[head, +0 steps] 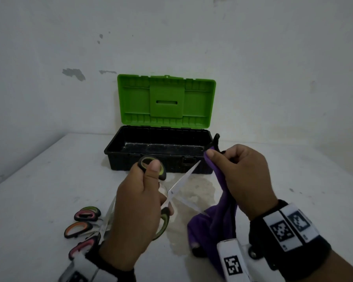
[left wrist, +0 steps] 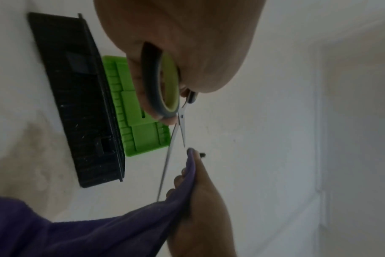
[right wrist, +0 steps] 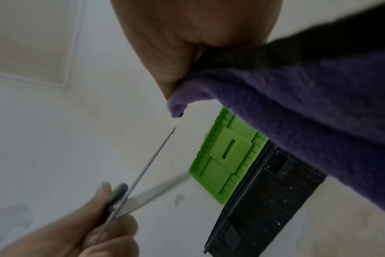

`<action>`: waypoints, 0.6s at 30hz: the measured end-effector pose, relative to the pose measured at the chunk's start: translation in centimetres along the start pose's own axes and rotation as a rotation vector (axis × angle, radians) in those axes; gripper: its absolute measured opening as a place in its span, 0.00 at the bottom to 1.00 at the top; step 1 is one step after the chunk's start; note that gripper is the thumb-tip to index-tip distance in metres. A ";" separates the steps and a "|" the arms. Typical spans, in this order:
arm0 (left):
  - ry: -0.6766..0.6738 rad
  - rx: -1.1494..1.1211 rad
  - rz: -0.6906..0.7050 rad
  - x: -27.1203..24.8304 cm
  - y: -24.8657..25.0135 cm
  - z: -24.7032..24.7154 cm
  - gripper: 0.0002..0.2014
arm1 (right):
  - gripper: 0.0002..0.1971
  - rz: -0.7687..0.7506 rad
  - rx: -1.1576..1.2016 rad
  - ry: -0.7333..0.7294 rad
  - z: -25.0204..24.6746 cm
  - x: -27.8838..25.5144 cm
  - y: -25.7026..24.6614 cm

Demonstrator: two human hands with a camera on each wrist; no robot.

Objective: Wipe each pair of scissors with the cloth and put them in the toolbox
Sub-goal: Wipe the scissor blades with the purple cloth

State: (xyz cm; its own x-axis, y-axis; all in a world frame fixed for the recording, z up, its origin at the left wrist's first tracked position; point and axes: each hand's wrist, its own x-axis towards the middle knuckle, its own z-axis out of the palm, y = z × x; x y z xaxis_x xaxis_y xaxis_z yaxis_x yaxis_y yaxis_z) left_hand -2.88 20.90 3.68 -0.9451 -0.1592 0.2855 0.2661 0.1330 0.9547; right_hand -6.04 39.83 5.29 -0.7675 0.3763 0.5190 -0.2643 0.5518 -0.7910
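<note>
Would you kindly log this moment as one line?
left hand: holds green-handled scissors, blades open | right hand: grips purple cloth | toolbox: open

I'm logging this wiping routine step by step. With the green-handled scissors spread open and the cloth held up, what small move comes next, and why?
Probably bring the purple cloth in the right hand onto the upper blade. The left hand holds the green-handled scissors open, tip near the cloth but apart, and the toolbox looks empty.
</note>
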 end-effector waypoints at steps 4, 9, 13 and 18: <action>-0.046 -0.292 -0.362 1.0 0.2 -0.6 0.19 | 0.17 -0.021 0.164 -0.146 -0.5 -1.5 -1.0; -0.132 -0.441 -0.513 1.4 0.5 -0.4 0.19 | 0.17 0.035 0.369 -0.322 0.4 -3.3 -1.8; -0.162 -0.491 -0.527 1.2 0.7 -0.4 0.20 | 0.16 0.012 0.315 -0.359 0.7 -4.0 -2.3; -0.164 -0.485 -0.519 0.9 1.0 -0.4 0.19 | 0.18 0.066 0.347 -0.237 0.7 -3.5 -1.7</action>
State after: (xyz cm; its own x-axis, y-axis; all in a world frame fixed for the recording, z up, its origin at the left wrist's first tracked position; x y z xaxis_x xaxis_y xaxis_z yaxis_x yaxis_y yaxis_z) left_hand -3.35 20.47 4.94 -0.9786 0.0697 -0.1936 -0.2055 -0.3739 0.9044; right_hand -3.35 37.02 4.60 -0.8917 0.1985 0.4067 -0.3599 0.2336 -0.9033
